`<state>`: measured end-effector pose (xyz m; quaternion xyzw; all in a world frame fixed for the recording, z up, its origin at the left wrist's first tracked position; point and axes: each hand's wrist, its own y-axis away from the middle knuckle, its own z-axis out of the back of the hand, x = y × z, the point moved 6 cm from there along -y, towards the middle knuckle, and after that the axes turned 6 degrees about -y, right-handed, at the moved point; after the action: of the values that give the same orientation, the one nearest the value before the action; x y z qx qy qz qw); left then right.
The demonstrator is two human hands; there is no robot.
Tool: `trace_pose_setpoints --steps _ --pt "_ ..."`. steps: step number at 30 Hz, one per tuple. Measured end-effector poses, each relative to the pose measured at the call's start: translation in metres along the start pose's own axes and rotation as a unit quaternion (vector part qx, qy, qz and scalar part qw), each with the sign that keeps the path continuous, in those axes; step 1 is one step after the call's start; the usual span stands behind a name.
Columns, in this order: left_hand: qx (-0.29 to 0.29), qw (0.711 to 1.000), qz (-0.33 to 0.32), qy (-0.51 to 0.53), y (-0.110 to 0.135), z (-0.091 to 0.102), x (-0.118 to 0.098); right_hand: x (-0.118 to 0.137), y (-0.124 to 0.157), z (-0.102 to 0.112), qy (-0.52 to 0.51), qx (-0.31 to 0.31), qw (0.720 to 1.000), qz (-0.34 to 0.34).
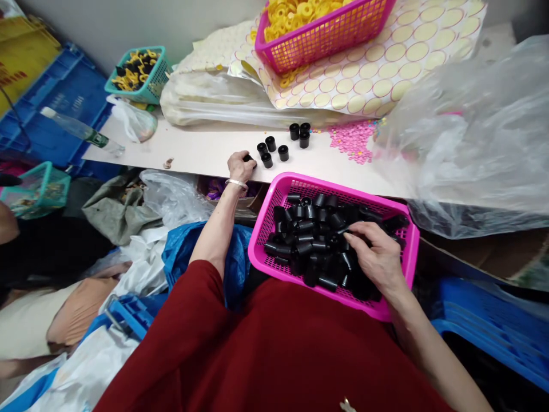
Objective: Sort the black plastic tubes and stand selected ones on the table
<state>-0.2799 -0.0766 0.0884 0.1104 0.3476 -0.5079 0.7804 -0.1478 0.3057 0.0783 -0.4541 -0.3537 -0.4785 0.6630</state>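
A pink basket [274,189] full of small black plastic caps [309,234] rests on my lap. My right hand [377,257] reaches into it, fingers curled down among the caps; what it grips is hidden. My left hand [240,167] rests on the near edge of the white table [193,151], closed on a black cap [247,158]. Just beyond it several black caps [271,150] stand upright on the table, with three more [300,133] further back.
A pile of pink bits [354,139] lies on the table. Behind are sticker sheets [386,63], a pink basket of yellow rings [321,28], a teal basket [139,71], a water bottle [81,130]. Clear plastic bags [472,137] fill the right; blue crates [55,103] stand left.
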Motion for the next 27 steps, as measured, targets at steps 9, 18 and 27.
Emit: trace_pose_setpoints --steps 9,18,27 --pt "-0.061 0.995 -0.023 -0.079 0.015 0.012 -0.036 0.025 -0.039 -0.067 0.263 0.211 0.931 0.140" --pt "0.262 0.933 -0.222 -0.106 0.126 -0.019 -0.087 0.022 -0.068 -0.130 0.335 0.420 0.839 0.083" --pt "0.364 0.861 -0.272 -0.228 0.146 -0.052 -0.085 0.003 -0.024 -0.030 -0.099 0.070 0.993 -0.001"
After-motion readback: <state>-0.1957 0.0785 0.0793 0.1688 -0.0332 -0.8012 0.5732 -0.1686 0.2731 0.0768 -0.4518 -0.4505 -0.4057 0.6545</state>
